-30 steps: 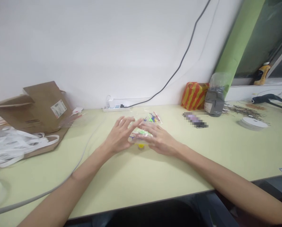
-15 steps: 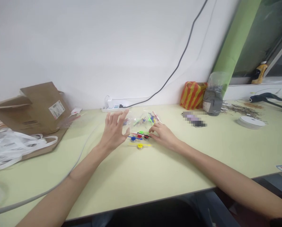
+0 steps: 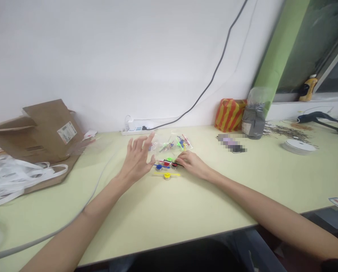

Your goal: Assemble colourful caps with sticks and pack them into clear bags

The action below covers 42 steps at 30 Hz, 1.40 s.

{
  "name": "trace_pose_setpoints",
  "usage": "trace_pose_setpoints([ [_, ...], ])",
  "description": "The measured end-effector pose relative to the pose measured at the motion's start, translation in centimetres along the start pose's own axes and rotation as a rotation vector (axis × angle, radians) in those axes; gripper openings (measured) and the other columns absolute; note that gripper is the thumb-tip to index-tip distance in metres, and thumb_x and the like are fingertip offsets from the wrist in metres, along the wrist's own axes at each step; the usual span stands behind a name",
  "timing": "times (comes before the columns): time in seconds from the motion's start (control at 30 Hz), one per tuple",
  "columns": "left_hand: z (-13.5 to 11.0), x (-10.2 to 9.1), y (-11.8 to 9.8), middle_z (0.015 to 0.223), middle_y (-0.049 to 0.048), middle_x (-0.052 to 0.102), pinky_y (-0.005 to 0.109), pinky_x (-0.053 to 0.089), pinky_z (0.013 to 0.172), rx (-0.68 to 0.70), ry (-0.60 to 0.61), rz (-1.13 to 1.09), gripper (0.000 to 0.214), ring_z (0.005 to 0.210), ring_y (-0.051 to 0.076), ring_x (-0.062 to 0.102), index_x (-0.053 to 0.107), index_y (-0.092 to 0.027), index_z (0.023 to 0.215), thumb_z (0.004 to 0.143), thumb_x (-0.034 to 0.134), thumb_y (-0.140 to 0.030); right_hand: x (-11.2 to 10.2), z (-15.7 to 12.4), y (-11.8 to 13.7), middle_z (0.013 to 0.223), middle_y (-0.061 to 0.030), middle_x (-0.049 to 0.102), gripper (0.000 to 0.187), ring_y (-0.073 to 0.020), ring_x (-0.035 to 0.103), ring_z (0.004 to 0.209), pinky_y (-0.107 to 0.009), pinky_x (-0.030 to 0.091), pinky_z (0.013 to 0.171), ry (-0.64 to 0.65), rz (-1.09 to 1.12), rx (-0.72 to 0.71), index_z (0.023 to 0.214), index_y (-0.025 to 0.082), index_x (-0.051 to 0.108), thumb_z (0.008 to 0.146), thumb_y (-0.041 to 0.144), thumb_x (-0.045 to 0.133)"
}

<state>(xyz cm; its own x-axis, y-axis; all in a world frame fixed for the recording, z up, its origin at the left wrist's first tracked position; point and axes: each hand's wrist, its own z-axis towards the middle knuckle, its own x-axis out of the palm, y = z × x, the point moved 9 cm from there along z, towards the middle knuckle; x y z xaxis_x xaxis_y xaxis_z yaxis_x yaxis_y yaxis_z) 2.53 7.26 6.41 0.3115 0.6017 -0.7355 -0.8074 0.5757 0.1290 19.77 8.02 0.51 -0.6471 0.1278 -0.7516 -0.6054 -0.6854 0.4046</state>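
Small coloured plastic parts lie on the pale green table point(image 3: 186, 204): a yellow piece point(image 3: 167, 175), a blue piece point(image 3: 158, 166), a red piece point(image 3: 166, 163) and a dark red one point(image 3: 174, 164). Behind them lie clear little bags of coloured bits point(image 3: 177, 143). My left hand point(image 3: 137, 160) hovers just left of the parts, fingers spread, holding nothing. My right hand point(image 3: 191, 163) rests on the table right of the parts, fingers curled, its fingertips at the dark red piece; whether it grips the piece is hidden.
A brown cardboard box point(image 3: 41, 130) and white plastic bags point(image 3: 18, 175) sit at the left. A power strip point(image 3: 136, 128) lies by the wall, a grey cable point(image 3: 72, 221) crosses the table. At the right stand a striped bag point(image 3: 230, 114), a grey bag point(image 3: 252, 121) and a tape roll point(image 3: 298, 145).
Both hands were laid over the parts. My left hand lifted with its fingers spread, and my right hand drew back to the right and curled, which uncovered the coloured pieces.
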Motion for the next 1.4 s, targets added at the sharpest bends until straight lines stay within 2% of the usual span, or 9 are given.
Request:
trace_pose_setpoints([
  [0.1, 0.0, 0.1, 0.0, 0.131, 0.0171, 0.048, 0.058, 0.028, 0.113, 0.001, -0.002, 0.020, 0.084, 0.120, 0.034, 0.047, 0.012, -0.020, 0.160, 0.088, 0.055, -0.024, -0.3, 0.0, -0.6, 0.093, -0.0082, 0.075, 0.033, -0.0200, 0.067, 0.092, -0.034, 0.050, 0.089, -0.017, 0.074, 0.058, 0.090, 0.015, 0.077, 0.102, 0.025, 0.048],
  [0.33, 0.0, 0.0, 0.3, 0.131, 0.0161, 0.048, 0.058, 0.028, 0.113, -0.012, -0.005, 0.056, 0.087, 0.120, 0.033, 0.047, 0.009, -0.023, 0.161, 0.087, 0.055, -0.020, -3.0, 0.1, -1.5, 0.092, -0.0080, 0.075, 0.019, -0.0224, 0.068, 0.089, -0.037, 0.051, 0.086, -0.178, 0.092, 0.127, 0.087, 0.018, 0.079, 0.090, 0.017, 0.060],
  [0.53, 0.0, 0.2, 0.4, 0.131, 0.0160, 0.049, 0.061, 0.024, 0.115, -0.021, 0.000, 0.069, 0.086, 0.123, 0.034, 0.046, 0.010, -0.024, 0.161, 0.087, 0.053, -0.019, -8.0, -0.7, -1.2, 0.092, -0.0065, 0.074, 0.013, -0.0228, 0.066, 0.091, -0.039, 0.051, 0.086, -0.499, 0.148, 0.132, 0.090, 0.023, 0.080, 0.086, 0.025, 0.068],
  [0.63, 0.0, 0.3, 0.6, 0.132, 0.0159, 0.049, 0.062, 0.022, 0.116, -0.040, -0.008, 0.055, 0.084, 0.125, 0.035, 0.045, 0.013, -0.023, 0.161, 0.087, 0.053, -0.021, -9.4, -1.1, -0.4, 0.092, -0.0059, 0.074, 0.013, -0.0211, 0.064, 0.088, -0.037, 0.051, 0.079, -0.576, 0.196, 0.130, 0.092, 0.025, 0.080, 0.087, 0.028, 0.068],
  [0.77, -0.1, 0.5, 1.2, 0.133, 0.0169, 0.049, 0.062, 0.023, 0.115, -0.079, 0.000, 0.076, 0.082, 0.126, 0.035, 0.044, 0.016, -0.021, 0.161, 0.087, 0.051, -0.021, -9.1, -1.1, 0.2, 0.091, -0.0057, 0.074, 0.013, -0.0206, 0.064, 0.088, -0.036, 0.051, 0.077, -0.531, 0.264, 0.133, 0.092, 0.025, 0.081, 0.086, 0.027, 0.070],
  [0.97, -0.1, 0.8, 1.6, 0.135, 0.0179, 0.048, 0.062, 0.024, 0.115, -0.091, 0.023, 0.100, 0.082, 0.127, 0.035, 0.044, 0.017, -0.018, 0.160, 0.086, 0.051, -0.019, -6.9, -0.6, 0.3, 0.093, -0.0058, 0.075, 0.011, -0.0209, 0.067, 0.091, -0.039, 0.051, 0.088, -0.391, 0.363, 0.125, 0.090, 0.025, 0.081, 0.086, 0.028, 0.072],
  [1.2, -0.1, 0.6, -1.7, 0.137, 0.0142, 0.051, 0.057, 0.018, 0.121, 0.109, 0.020, 0.037, 0.080, 0.137, 0.032, 0.040, 0.013, -0.023, 0.160, 0.089, 0.051, -0.018, -5.5, -0.5, 2.6, 0.093, -0.0059, 0.077, 0.012, -0.0216, 0.068, 0.092, -0.038, 0.053, 0.085, -0.295, 0.436, 0.069, 0.087, 0.024, 0.080, 0.087, 0.034, 0.073],
  [1.4, -0.2, 0.6, -3.0, 0.140, 0.0131, 0.050, 0.056, 0.017, 0.122, 0.123, 0.057, -0.017, 0.082, 0.139, 0.032, 0.039, 0.013, -0.023, 0.160, 0.089, 0.053, -0.019, -4.4, -0.6, 4.3, 0.089, -0.0039, 0.076, 0.011, -0.0189, 0.067, 0.085, -0.034, 0.052, 0.077, -0.249, 0.459, 0.028, 0.092, 0.024, 0.081, 0.088, 0.029, 0.072],
])
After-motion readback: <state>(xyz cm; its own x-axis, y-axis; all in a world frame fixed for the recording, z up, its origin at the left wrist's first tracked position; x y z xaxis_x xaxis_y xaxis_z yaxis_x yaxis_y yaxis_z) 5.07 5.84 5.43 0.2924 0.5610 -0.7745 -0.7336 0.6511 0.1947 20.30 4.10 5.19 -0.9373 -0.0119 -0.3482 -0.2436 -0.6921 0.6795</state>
